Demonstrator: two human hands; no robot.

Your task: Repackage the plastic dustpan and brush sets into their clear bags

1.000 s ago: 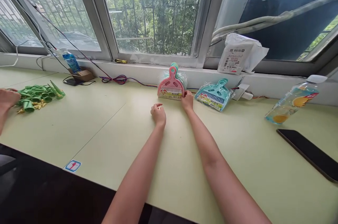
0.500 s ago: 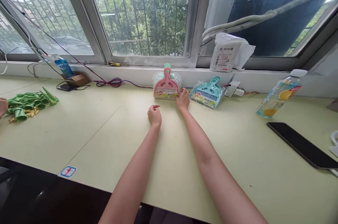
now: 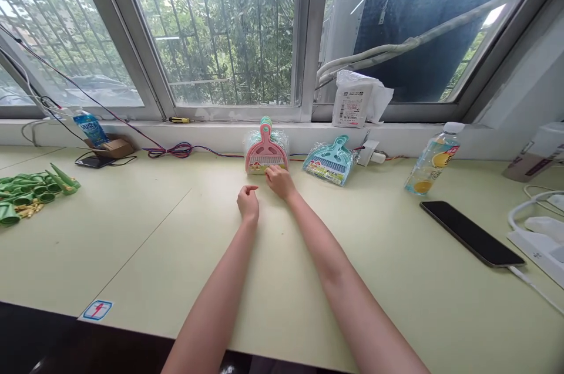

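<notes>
Packaged dustpan and brush sets stand upright in a stack against the wall below the window, a pink set (image 3: 265, 151) at the front. My right hand (image 3: 279, 180) is at its lower front edge, over the label, fingers curled inward; whatever they hold is hidden. Just left and nearer, my left hand (image 3: 248, 202) hovers low over the table, its fingers curled closed with nothing visible in them. To the right of the stack, a turquoise dustpan and brush set (image 3: 329, 161) in clear wrap leans back.
A drink bottle (image 3: 434, 159) and a black phone (image 3: 471, 233) are on the right of the table (image 3: 185, 256). Green cone-shaped pieces (image 3: 37, 191) lie at far left. Bundled cable (image 3: 176, 150) runs along the wall. A wrapped white pack (image 3: 352, 101) sits on the sill.
My right hand has moved left from the pink set's right lower corner to the front of its label. The left hand stays curled close by. The view has shifted somewhat.
</notes>
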